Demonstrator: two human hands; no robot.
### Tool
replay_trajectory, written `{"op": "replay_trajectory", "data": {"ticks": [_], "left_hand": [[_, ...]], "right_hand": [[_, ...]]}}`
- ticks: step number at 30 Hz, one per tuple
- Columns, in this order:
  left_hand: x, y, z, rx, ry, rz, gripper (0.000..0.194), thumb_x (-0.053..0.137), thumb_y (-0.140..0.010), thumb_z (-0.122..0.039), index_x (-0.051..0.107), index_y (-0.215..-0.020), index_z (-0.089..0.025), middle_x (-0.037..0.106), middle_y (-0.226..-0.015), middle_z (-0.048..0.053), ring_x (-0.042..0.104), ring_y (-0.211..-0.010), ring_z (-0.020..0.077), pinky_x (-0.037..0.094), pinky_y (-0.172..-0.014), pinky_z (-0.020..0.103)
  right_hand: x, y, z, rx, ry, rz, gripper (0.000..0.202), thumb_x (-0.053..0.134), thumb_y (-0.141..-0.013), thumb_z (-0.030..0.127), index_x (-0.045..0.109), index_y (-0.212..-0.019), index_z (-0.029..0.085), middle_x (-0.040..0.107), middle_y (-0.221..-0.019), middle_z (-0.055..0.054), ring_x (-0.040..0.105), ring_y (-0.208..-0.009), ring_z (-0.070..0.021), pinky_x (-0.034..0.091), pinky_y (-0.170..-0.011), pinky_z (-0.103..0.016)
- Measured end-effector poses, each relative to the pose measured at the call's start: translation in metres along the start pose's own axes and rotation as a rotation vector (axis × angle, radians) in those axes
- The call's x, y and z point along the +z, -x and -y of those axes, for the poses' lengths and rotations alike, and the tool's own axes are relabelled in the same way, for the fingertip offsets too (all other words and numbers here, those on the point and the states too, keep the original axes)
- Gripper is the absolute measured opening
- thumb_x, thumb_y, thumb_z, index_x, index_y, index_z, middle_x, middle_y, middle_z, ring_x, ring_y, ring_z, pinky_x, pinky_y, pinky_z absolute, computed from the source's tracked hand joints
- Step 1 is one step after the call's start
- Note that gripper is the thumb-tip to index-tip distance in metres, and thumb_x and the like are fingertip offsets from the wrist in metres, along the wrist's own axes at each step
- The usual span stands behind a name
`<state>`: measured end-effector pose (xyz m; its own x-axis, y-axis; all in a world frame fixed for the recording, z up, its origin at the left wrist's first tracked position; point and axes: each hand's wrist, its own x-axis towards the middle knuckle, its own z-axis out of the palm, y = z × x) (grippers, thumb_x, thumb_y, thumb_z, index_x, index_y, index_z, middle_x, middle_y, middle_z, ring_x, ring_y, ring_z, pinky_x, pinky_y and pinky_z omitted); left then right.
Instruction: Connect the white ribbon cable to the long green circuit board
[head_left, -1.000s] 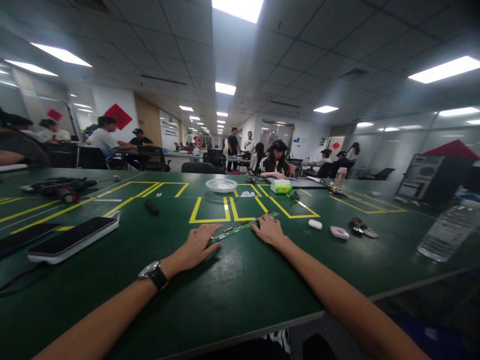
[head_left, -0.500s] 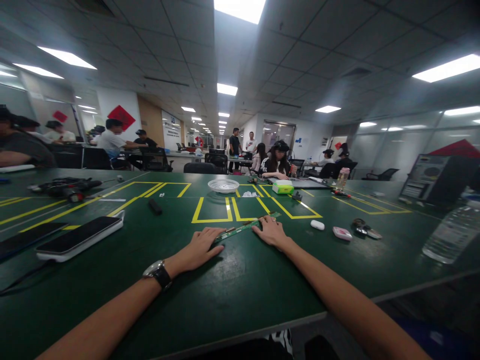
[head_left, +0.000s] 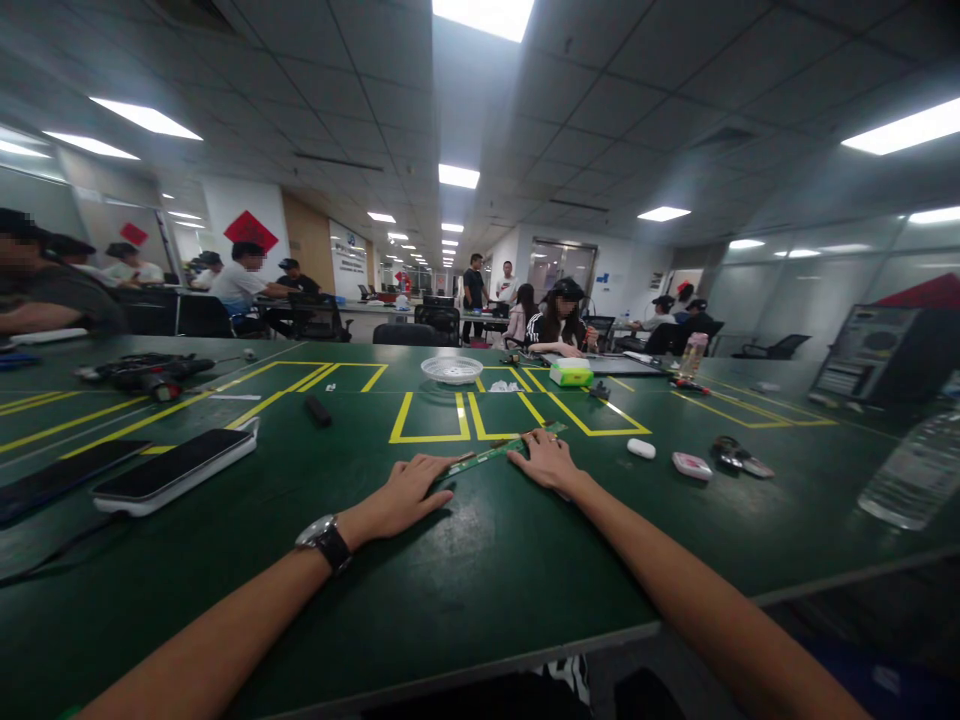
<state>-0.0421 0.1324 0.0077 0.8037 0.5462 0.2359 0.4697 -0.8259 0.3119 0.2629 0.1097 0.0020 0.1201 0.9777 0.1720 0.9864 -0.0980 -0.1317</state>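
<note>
A long, narrow green strip that looks like a circuit board lies aslant on the green table, its right end farther from me. My left hand rests at its near left end, fingers stretched over the strip and thumb apart on the table side. At the far right part, my right hand lies with spread fingers touching the strip. Neither hand is closed around it. Part of the strip is hidden beneath the fingers. On my left wrist sits a watch with a dark strap.
Left are a charging stand with a phone-like slab and a black object. Ahead stand a white basket and tissue pack. To the right are a white case, pink case, keys and bottle.
The whole view has shifted slightly, with table objects appearing a little farther right. Both hands keep nearly the same pose on the green strip.
</note>
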Motion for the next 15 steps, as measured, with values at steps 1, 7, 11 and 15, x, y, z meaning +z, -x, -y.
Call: {"op": "replay_trajectory", "data": {"ticks": [1, 7, 11, 15], "left_hand": [[0.0004, -0.0001, 0.0008, -0.001, -0.001, 0.002, 0.051, 0.04, -0.101, -0.046, 0.032, -0.148, -0.03, 0.045, -0.147, 0.006, 0.042, -0.129, 0.0278, 0.033, -0.103, 0.042], [0.0023, -0.0008, 0.0035, -0.007, 0.002, 0.014, 0.051, 0.042, -0.101, -0.045, 0.033, -0.148, -0.029, 0.045, -0.147, 0.006, 0.041, -0.13, 0.0272, 0.032, -0.104, 0.043], [0.0025, -0.0009, 0.0032, -0.011, 0.009, 0.013, 0.05, 0.043, -0.101, -0.045, 0.034, -0.147, -0.03, 0.047, -0.145, 0.005, 0.042, -0.128, 0.027, 0.033, -0.103, 0.043], [0.0008, -0.0013, 0.0002, -0.027, -0.006, 0.01, 0.05, 0.043, -0.1, -0.044, 0.035, -0.147, -0.028, 0.047, -0.145, 0.006, 0.042, -0.129, 0.0272, 0.032, -0.103, 0.043]], "right_hand": [[-0.0005, 0.0001, 0.0001, -0.004, 0.0, 0.005, 0.073, 0.033, -0.092, 0.067, 0.047, -0.142, 0.015, 0.045, -0.143, -0.018, 0.038, -0.133, -0.0349, 0.026, -0.107, -0.052], [-0.0017, -0.0001, 0.0003, -0.017, 0.007, 0.037, 0.076, 0.029, -0.092, 0.069, 0.043, -0.145, 0.017, 0.041, -0.148, -0.017, 0.033, -0.137, -0.0351, 0.021, -0.11, -0.052], [0.0005, -0.0021, -0.0013, -0.012, 0.007, 0.058, 0.08, 0.026, -0.092, 0.071, 0.037, -0.15, 0.017, 0.035, -0.155, -0.015, 0.029, -0.141, -0.036, 0.017, -0.112, -0.054], [0.0039, -0.0043, -0.0034, -0.01, 0.006, 0.057, 0.08, 0.024, -0.092, 0.072, 0.035, -0.151, 0.018, 0.032, -0.157, -0.013, 0.027, -0.142, -0.0351, 0.016, -0.112, -0.055]]}}
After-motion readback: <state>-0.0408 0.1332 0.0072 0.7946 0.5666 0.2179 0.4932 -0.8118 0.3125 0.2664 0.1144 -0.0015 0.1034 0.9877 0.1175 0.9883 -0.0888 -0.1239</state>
